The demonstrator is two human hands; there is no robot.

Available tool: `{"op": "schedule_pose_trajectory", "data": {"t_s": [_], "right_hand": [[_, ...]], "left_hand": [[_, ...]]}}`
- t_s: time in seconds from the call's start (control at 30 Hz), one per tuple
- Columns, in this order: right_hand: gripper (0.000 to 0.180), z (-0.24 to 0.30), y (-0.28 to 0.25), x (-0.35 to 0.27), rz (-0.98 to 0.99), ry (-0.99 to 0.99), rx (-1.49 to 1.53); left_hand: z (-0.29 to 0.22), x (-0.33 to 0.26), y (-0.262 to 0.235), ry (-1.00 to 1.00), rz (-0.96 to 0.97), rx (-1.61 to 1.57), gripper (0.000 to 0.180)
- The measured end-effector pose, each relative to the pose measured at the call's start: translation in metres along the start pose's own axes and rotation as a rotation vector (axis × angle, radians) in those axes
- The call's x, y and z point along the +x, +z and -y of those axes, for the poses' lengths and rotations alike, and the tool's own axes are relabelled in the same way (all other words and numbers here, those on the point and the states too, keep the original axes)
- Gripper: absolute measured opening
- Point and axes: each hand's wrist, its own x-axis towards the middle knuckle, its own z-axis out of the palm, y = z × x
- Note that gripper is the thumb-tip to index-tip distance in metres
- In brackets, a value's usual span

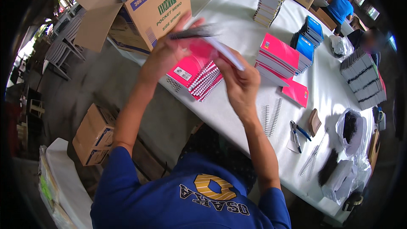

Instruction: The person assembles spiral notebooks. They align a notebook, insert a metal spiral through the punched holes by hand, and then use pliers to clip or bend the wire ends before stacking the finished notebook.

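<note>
My right hand (241, 78) grips a small notebook (227, 53) with white page edges and a pink cover, tilted in the air over the table's near edge. A dark, smeared strip (190, 32), perhaps a black wire coil, runs along the notebook's far side. My left hand (167, 55) is beside that strip, its fingers apart and blurred by motion; whether it touches the strip is hard to make out. Below both hands lies a pile of pink notebooks (184, 73) with pale spiral coils along one side.
A large open carton (157, 10) stands at the table's far left. To the right are stacked pink notebooks (277, 53), blue notebooks (305, 46), cutting pliers (296, 135), loose coils (273, 116), a brown block (314, 123) and plastic bags (352, 131). A person (340, 6) works farther back.
</note>
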Motion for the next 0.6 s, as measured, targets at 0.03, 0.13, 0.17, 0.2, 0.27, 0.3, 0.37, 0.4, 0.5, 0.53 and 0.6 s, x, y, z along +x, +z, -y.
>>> {"op": "schedule_pose_trajectory", "data": {"t_s": [0.03,0.13,0.17,0.2,0.27,0.3,0.37,0.4,0.5,0.53,0.6], "right_hand": [[0.035,-0.011,0.010,0.012,-0.002,-0.245,-0.104],[0.030,-0.028,0.032,0.022,0.055,-0.605,-0.989],[0.032,-0.038,0.041,0.014,0.193,-0.552,-1.107],[0.032,-0.046,0.042,0.003,0.192,-0.555,-1.104],[0.031,-0.048,0.037,-0.018,0.308,-0.435,-0.933],[0.030,-0.048,0.030,-0.024,0.206,-0.434,-0.908],[0.029,-0.060,0.022,-0.044,0.020,-0.176,-0.774],[0.029,-0.068,0.018,-0.052,-0.170,0.075,-0.637],[0.034,-0.083,0.010,-0.049,-0.057,0.282,-0.549],[0.034,-0.085,0.011,-0.044,-0.064,0.281,-0.550],[0.038,-0.089,0.018,-0.030,-0.059,0.266,-0.462]], "left_hand": [[0.010,0.003,-0.011,-0.129,0.007,-0.036,0.052],[0.029,-0.002,-0.050,-0.535,0.004,-0.115,0.057],[0.033,-0.003,-0.059,-0.666,0.003,-0.143,0.058],[0.036,-0.004,-0.065,-0.798,0.003,-0.171,0.060],[0.040,-0.010,-0.049,-0.815,0.105,-0.226,0.059],[0.041,-0.013,-0.043,-0.834,0.200,-0.272,0.059],[0.038,-0.005,-0.041,-0.838,0.200,-0.279,0.060],[0.040,0.000,-0.040,-0.837,0.206,-0.283,0.062],[0.043,0.010,-0.039,-0.855,0.215,-0.200,0.062],[0.044,0.014,-0.036,-0.868,0.206,-0.165,0.061],[0.046,0.020,-0.029,-0.861,0.214,-0.112,0.060]]}}
